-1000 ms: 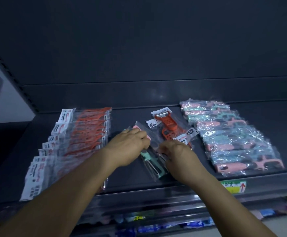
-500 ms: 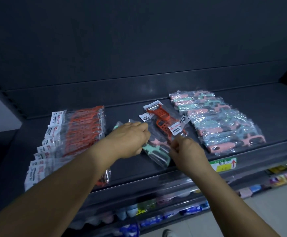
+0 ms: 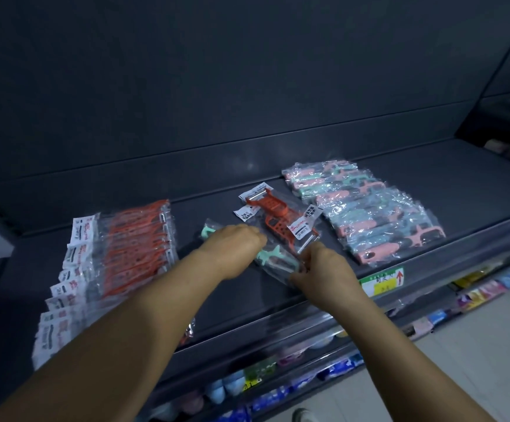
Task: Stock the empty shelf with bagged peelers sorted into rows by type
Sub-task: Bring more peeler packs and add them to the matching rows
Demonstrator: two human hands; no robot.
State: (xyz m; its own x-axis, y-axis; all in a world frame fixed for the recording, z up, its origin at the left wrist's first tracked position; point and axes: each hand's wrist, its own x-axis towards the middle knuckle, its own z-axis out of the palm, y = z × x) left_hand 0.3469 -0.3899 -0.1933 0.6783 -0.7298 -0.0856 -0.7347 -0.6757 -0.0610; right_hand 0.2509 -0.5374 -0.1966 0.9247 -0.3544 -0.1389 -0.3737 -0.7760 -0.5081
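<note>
At the left of the dark shelf (image 3: 475,178) lies a row of orange peelers (image 3: 132,248), each in a clear bag with a white printed header card, overlapped like tiles from the back of the shelf to its front edge; next to it the left hand (image 3: 232,251) lies knuckles-up with fingers curled down onto a clear bag holding a mint-green peeler (image 3: 273,257), another mint piece showing just beyond the knuckles; behind and touching these sit two bagged red peelers (image 3: 275,217) with steel blades and white labels, lying askew; the right hand (image 3: 323,272) pinches the near end of the mint peeler's bag with curled fingers; further right a tidy overlapped row of pink and mint peelers (image 3: 369,211) in crinkled clear bags runs front to back; a green and yellow price tag (image 3: 381,281) sits on the shelf's front rail below it.
</note>
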